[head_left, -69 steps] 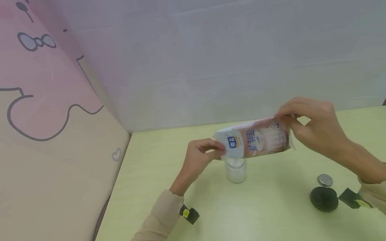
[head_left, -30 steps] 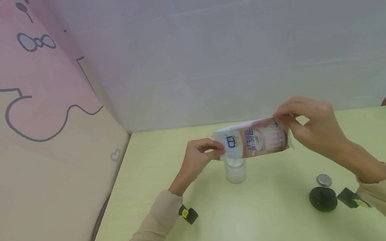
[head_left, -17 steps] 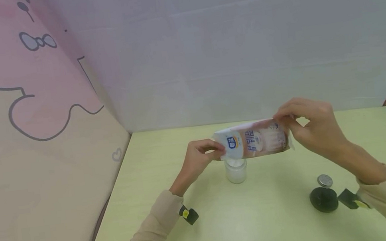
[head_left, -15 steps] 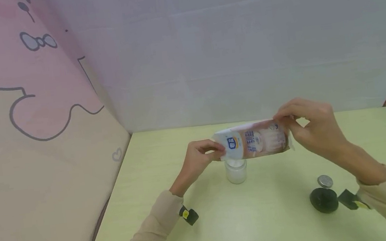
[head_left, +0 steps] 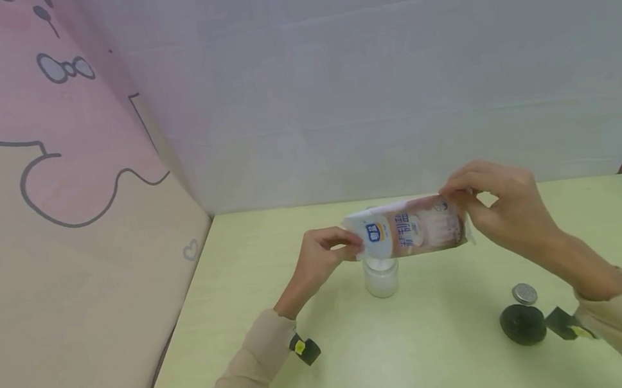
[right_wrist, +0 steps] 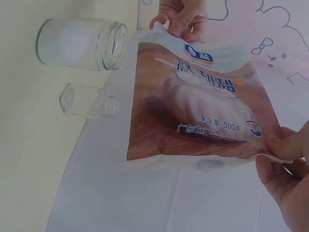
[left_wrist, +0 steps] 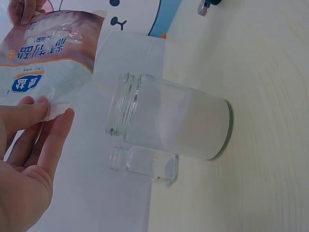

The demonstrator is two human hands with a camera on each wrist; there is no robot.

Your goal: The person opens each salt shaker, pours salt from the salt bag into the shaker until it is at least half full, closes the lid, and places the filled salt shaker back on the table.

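Observation:
A brown and pale-blue salt bag [head_left: 408, 228] is stretched sideways between both hands above the table. My left hand [head_left: 319, 259] pinches the bag's pale end by a corner. The right hand [head_left: 501, 200] pinches a corner of the brown end, a little higher. Beneath the pale end stands an uncapped glass jar [head_left: 382, 281], upright, its mouth partly hidden by the bag in the head view. White salt fills much of this jar [left_wrist: 186, 121], as the left wrist view shows. No falling stream can be made out.
Behind the jar stands a smaller clear glass bottle [right_wrist: 84, 100], also uncapped. On the table at the right, near the right forearm, lie a small silver disc [head_left: 524, 293] and a dark round object [head_left: 523, 324]. A white sheet [head_left: 392, 93] hangs along the table's back edge.
Both hands and the bag keep practically the same pose throughout. Only the head view has shifted slightly, so everything sits a few pixels lower.

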